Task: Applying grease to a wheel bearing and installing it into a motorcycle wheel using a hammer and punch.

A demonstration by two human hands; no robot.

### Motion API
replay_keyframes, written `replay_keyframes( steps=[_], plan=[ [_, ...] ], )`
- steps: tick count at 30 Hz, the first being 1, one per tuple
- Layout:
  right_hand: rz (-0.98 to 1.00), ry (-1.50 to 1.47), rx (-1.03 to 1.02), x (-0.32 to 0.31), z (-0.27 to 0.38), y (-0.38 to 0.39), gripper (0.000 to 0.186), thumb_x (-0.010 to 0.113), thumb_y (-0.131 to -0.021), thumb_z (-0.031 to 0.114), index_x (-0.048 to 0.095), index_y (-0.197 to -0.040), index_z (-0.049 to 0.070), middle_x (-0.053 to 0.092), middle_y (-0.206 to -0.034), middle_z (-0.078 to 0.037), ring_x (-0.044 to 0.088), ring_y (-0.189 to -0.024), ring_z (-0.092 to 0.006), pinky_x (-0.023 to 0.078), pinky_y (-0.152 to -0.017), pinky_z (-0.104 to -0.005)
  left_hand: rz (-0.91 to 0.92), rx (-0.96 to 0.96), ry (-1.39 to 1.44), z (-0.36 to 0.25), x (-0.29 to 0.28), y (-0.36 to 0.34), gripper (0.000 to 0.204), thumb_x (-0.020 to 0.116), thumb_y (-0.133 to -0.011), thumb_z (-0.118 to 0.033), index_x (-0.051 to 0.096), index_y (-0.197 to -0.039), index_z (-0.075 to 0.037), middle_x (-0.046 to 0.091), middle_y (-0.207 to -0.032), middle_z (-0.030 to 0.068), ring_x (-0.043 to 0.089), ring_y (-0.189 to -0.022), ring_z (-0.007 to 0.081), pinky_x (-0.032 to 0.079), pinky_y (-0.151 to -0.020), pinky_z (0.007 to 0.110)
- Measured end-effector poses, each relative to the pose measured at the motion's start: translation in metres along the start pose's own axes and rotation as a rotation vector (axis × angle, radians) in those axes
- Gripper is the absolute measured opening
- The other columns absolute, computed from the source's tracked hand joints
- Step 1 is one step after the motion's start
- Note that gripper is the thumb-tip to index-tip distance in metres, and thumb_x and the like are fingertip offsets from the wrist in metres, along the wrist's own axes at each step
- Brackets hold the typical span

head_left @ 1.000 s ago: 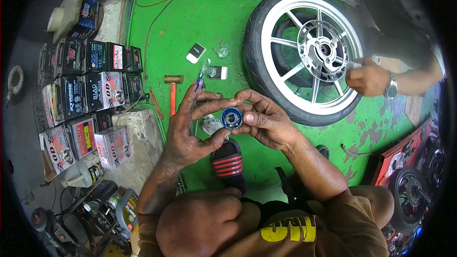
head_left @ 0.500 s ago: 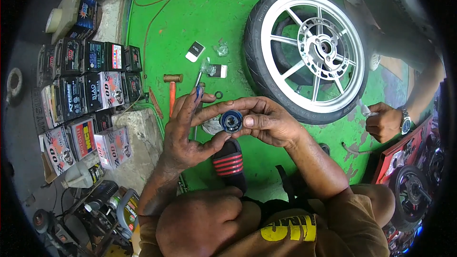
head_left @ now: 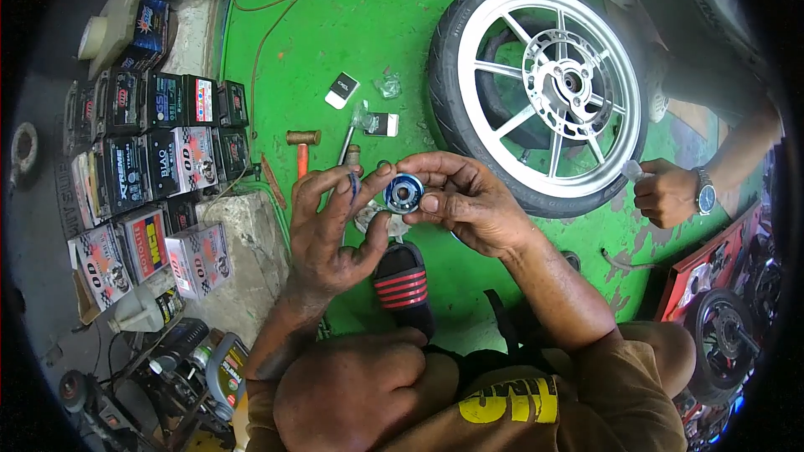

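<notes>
Between the thumb and fingers of my right hand point(head_left: 461, 201) is a ball bearing point(head_left: 404, 193), its face turned up and its rim smeared with blue grease. My left hand point(head_left: 331, 230) is at the bearing's left side, thumb and forefinger apart; whether the forefinger touches the rim I cannot tell. Blue grease streaks one left finger. Beyond my hands, a hammer point(head_left: 303, 151) with an orange handle lies on the green floor beside a metal rod point(head_left: 347, 144). Two small black-and-white boxes point(head_left: 342, 90) and crumpled clear plastic point(head_left: 388, 84) are farther off.
A silver spoked wheel with its tyre point(head_left: 494, 130) lies flat at the far right. Another person's hand point(head_left: 666, 192), wearing a watch, holds something small and pale beside it. Stacked batteries and boxes point(head_left: 151, 159) line the left. A cable point(head_left: 285, 12) trails across the far floor.
The bearing has tilted, showing more of its face. My left thumb has moved away from its rim, while my right hand keeps hold. The other person's hand has shifted slightly left and away from me.
</notes>
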State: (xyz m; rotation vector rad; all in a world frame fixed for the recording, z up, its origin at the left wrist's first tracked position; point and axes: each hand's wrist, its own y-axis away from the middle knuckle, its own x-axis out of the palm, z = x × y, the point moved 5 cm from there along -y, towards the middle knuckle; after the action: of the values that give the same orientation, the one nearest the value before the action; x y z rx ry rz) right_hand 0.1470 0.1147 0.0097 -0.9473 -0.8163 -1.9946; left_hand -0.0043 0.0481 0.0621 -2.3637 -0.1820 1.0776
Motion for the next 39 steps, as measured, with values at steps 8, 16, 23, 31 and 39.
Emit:
replay_keyframes(
  steps=[8,16,23,31,39],
  plan=[
    [-0.175,-0.006,-0.073,-0.003,0.003,0.0,0.043,0.068,-0.087,0.008,0.051,-0.126,0.005,0.062,-0.111,-0.004,0.061,-0.104,-0.0147,0.053,-0.091,-0.0321,0.029,0.137,-0.19,-0.004,0.01,0.011,0.075,0.062,-0.082,-0.008,0.029,-0.148,-0.016,0.053,-0.141,0.0099,0.054,-0.117,0.033,0.044,-0.087,0.047],
    [-0.182,0.042,-0.126,-0.003,0.007,0.0,0.041,0.067,-0.088,0.008,0.051,-0.126,0.006,0.062,-0.111,-0.005,0.06,-0.103,-0.0143,0.052,-0.092,-0.0326,0.12,-0.08,-0.02,0.001,0.017,0.003,0.086,0.064,-0.079,-0.007,0.022,-0.153,-0.023,0.019,-0.151,0.0303,0.037,-0.131,0.045,0.042,-0.099,0.053],
    [-0.22,0.002,-0.143,-0.004,0.005,0.003,0.039,0.065,-0.089,0.007,0.051,-0.125,0.005,0.062,-0.109,-0.005,0.06,-0.103,-0.0147,0.052,-0.092,-0.0327,0.115,-0.048,-0.349,0.004,0.023,0.011,0.082,0.07,-0.074,-0.011,0.039,-0.146,-0.033,0.028,-0.149,0.0251,0.039,-0.131,0.0414,0.037,-0.103,0.053],
    [-0.261,0.068,-0.155,-0.009,0.006,0.003,0.04,0.065,-0.089,0.006,0.051,-0.126,0.004,0.062,-0.108,-0.005,0.061,-0.101,-0.0147,0.052,-0.091,-0.0323,0.199,-0.033,-0.586,-0.006,0.009,0.01,0.069,0.068,-0.073,-0.009,0.055,-0.135,-0.036,0.032,-0.147,0.0195,0.043,-0.125,0.036,0.039,-0.1,0.05],
    [-0.233,0.083,-0.18,-0.014,0.009,0.002,0.042,0.068,-0.087,0.009,0.051,-0.126,0.005,0.062,-0.109,-0.005,0.06,-0.103,-0.0144,0.051,-0.091,-0.032,0.14,-0.314,0.351,0.008,0.008,0.01,0.054,0.065,-0.081,-0.016,0.057,-0.133,-0.016,0.025,-0.151,0.0195,0.035,-0.132,0.0355,0.036,-0.103,0.045]
  ],
)
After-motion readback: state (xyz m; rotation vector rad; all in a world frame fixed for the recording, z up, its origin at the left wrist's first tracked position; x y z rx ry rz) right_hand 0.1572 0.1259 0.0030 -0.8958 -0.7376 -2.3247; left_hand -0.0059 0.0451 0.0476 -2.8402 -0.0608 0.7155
